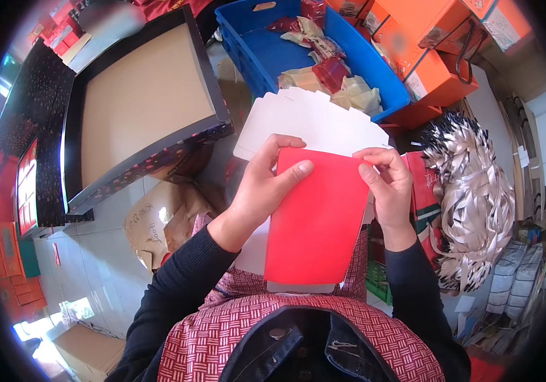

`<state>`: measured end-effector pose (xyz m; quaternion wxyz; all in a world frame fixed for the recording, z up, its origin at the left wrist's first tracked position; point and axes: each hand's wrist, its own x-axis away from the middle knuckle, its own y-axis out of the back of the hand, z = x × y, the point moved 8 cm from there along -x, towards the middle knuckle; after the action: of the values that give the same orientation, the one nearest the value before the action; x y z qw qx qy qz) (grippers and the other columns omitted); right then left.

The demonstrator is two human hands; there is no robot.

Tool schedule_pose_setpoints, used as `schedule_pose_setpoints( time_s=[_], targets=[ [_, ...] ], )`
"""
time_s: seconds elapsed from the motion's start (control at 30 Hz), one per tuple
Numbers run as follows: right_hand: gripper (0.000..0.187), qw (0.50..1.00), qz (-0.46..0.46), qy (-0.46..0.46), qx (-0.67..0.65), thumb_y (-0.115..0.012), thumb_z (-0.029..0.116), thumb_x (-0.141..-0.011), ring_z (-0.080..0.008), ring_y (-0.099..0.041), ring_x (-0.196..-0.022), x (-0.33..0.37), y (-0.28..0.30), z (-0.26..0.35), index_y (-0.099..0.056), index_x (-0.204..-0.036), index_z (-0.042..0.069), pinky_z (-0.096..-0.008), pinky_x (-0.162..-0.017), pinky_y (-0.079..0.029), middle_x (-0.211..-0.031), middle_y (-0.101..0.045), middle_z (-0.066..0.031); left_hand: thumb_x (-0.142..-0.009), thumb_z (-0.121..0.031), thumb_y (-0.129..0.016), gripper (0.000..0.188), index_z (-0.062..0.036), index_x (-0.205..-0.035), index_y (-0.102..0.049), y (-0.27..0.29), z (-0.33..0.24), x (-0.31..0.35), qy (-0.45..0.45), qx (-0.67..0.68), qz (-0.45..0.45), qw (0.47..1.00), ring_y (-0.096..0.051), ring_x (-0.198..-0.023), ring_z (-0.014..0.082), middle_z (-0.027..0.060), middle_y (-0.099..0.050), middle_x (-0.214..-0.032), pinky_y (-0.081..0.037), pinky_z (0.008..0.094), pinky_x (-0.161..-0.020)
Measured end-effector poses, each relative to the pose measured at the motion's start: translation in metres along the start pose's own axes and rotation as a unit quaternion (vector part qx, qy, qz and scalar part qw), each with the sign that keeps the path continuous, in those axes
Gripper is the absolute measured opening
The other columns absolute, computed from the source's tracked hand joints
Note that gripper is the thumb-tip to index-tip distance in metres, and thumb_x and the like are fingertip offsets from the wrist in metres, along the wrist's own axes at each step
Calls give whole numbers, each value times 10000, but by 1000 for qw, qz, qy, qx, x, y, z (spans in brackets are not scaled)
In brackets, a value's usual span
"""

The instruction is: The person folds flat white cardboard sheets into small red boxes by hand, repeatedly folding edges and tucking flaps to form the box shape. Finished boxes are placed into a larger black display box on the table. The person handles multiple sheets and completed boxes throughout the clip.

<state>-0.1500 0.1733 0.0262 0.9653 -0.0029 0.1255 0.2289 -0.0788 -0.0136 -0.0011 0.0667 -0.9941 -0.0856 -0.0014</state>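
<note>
A plain red rectangular sheet [314, 216] lies in front of my body, over a white die-cut cardboard piece [311, 121] whose notched edge sticks out beyond it. My left hand [276, 172] grips the sheet's upper left corner, thumb on top and fingers at the far edge. At the upper right corner, my right hand [384, 178] pinches the sheet between thumb and bent fingers. Whether the red sheet and the white cardboard are joined cannot be seen. Pale card also shows along the red sheet's near edge.
A blue plastic crate [247, 48] with several wrapped packets stands ahead. To the left sits a large open black box [222, 121], above a brown paper sack [152, 223]. Bundled pale ribbons [476, 197] hang at right, below orange boxes [435, 79].
</note>
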Motion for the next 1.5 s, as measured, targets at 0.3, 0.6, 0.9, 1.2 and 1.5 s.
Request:
schedule_pose_setpoints(
  time_s=[0.3, 0.6, 0.9, 1.2, 1.5],
  targets=[
    [179, 999, 12, -25, -44, -637, 65, -897, -145, -580, -983, 2, -9, -1, -548, -1045, 17, -279, -855, -474, -1135, -604, -135, -893, -160, -673, 202, -24, -1005, -574, 5, -1, 6, -16, 40, -28, 999, -624, -908, 147, 86, -628, -992, -524, 275, -769],
    [497, 972, 198, -120, -47, -702, 182, -843, -159, -604, -1020, -21, -42, 57, -483, -1228, -43, -298, -874, -496, -1102, -613, -141, -900, -146, -653, 251, -12, -1054, -506, 19, -86, 4, 3, -105, 146, 984, -584, -983, 137, 126, -589, -1116, -482, 264, -848],
    [463, 920, 242, -73, 301, -604, 269, -925, -190, -626, -987, -164, 14, 30, -521, -1279, -16, -305, -839, -509, -1104, -648, -117, -977, -36, -426, 642, -91, -1520, -89, 48, -53, 55, 16, -86, -9, 996, -478, -1217, 215, 159, -475, -1343, -377, 328, -1024],
    [558, 749, 137, -59, 645, -722, 230, -715, -382, -579, -1052, -276, 24, -210, -547, -1147, -76, -415, -918, -473, -1174, -569, -277, -928, 11, -464, 737, -159, -1528, -71, 64, 14, 109, 101, 122, -216, 963, -483, -1203, 222, 144, -449, -1369, -367, 375, -1029],
    [640, 851, 115, -121, 498, -760, 195, -620, -337, -600, -1067, -296, 51, -230, -510, -1150, -62, -410, -896, -488, -1135, -602, -244, -849, 52, -588, 747, -187, -1449, -213, 83, 31, 104, 118, 197, -144, 963, -488, -1221, 280, 134, -449, -1334, -427, 442, -998]
  ],
)
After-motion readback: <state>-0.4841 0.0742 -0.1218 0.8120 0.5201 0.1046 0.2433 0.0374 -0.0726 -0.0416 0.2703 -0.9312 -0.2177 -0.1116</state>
